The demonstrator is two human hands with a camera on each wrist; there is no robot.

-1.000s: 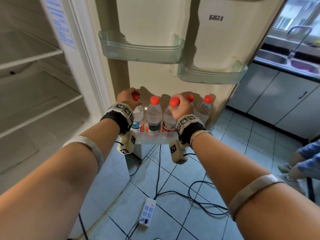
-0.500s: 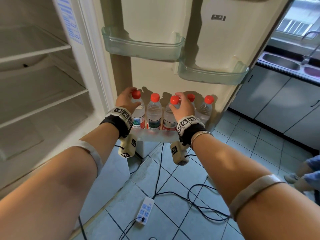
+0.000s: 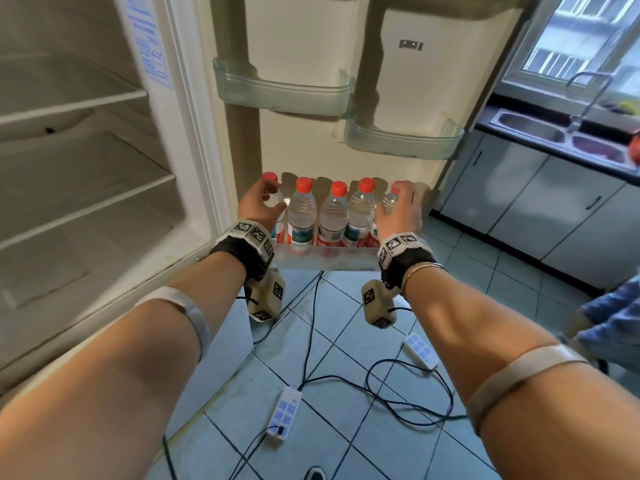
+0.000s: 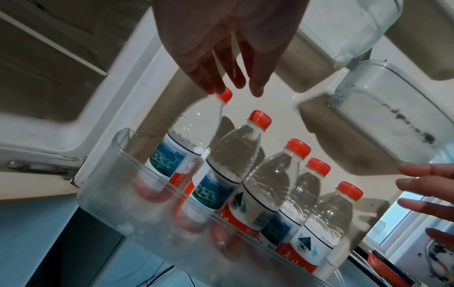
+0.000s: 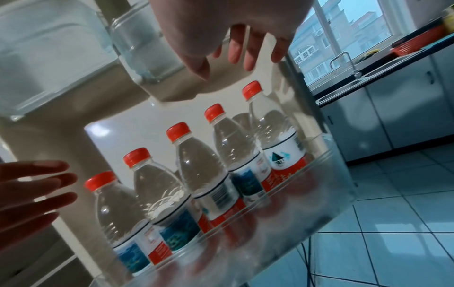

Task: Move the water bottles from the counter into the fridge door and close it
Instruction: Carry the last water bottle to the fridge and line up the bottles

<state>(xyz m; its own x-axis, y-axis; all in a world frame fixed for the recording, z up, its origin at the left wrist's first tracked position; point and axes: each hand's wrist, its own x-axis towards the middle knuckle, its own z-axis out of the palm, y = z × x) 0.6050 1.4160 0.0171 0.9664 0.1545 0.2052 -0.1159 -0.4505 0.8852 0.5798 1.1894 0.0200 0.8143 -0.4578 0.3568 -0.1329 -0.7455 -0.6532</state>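
Note:
Several clear water bottles [image 3: 334, 216] with red caps stand in a row in the lowest bin [image 3: 329, 259] of the open fridge door [image 3: 304, 150]. My left hand [image 3: 259, 202] hovers at the leftmost bottle [image 4: 194, 124], fingers [image 4: 209, 77] straight and spread, one tip at its cap. Over the rightmost bottle [image 5: 272, 124] my right hand [image 3: 398, 206] is spread loosely, with its fingers [image 5: 236, 50] holding nothing. The frosted front wall of the bin [image 4: 147, 213] hides the bottle bases.
Two empty door bins [image 3: 280, 95] [image 3: 401, 143] hang above the row. Bare fridge shelves [image 3: 86, 188] lie to the left. Power strips [image 3: 284, 412] [image 3: 420, 349] and cables cross the tiled floor. A sink counter [image 3: 554, 133] and another person's legs [image 3: 613, 313] are on the right.
Both hands have let go of the bottle necks and opened. The right hand has moved from the middle bottle to the rightmost one; the left stays by the leftmost.

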